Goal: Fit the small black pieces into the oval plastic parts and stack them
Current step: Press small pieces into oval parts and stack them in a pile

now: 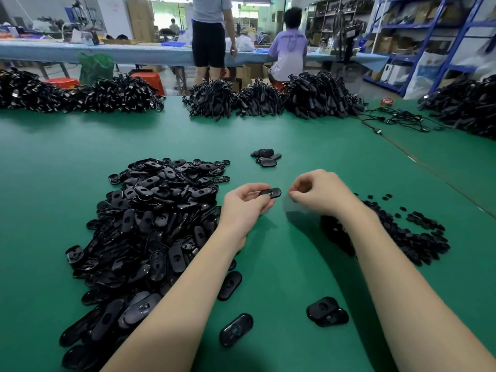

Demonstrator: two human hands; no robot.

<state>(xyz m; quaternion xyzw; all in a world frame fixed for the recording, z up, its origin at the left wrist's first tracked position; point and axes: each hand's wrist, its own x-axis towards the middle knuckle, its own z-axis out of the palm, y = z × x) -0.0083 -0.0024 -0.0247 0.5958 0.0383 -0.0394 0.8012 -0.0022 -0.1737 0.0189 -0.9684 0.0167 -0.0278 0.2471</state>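
Note:
My left hand (245, 204) holds a black oval plastic part (271, 192) by one end above the green table (268, 264). Just to its right, my right hand (314, 193) has its fingers pinched together; whatever lies between the fingertips is too small to make out. A large heap of oval parts (153, 224) lies to the left. A flatter heap of small black pieces (397, 232) spreads under and beyond my right forearm. A short stack of oval parts (265, 157) rests farther back in the middle.
Loose oval parts lie near me, one (235, 329) and a pair (327, 311). Bundles of black cables (268, 100) line the table's far edge, more at the right (467, 108). Beyond the table one person stands (209, 36) and another sits (288, 47). Blue shelving (429, 36) stands at the right.

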